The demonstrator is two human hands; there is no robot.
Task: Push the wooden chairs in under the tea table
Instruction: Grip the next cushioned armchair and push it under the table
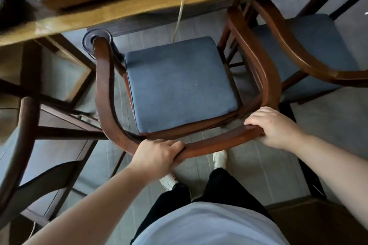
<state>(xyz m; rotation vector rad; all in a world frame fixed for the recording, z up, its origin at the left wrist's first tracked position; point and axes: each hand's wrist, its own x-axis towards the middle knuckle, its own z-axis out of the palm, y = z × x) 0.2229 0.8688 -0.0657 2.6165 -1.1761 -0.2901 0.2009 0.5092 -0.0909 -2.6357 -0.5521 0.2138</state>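
Room: grey plank floor (249,165) is running under a long wooden worktop (123,9), whose near edge is crossing the top of the view.
Left fingers (175,148): curling over the top of the curved back rail (215,143), closed on it, near the rail's left bend.
Right fingers (253,123): wrapping the same rail at its right bend, closed on it.
Left hand (157,155) and right hand (274,127): sitting about equally far from the chair's middle, neither clearly nearer.
Middle chair (103,77): lying straight ahead of both hands, its blue cushion (179,85) between the armrests; the armrest tips are just reaching the worktop edge, while the seat is mostly out in the open.
Axis: the chair's front-to-back line is pointing away from the person toward the worktop, slightly skewed to the left.
Neighbours: a right chair (298,49) is standing just beside the right armrest, apparently touching; a left chair (25,135) is standing apart.
Judgement: the push is likely going forward, with the right-side gap looking tightest.
Also: a pale cord (180,12) is hanging ahead of the seat.
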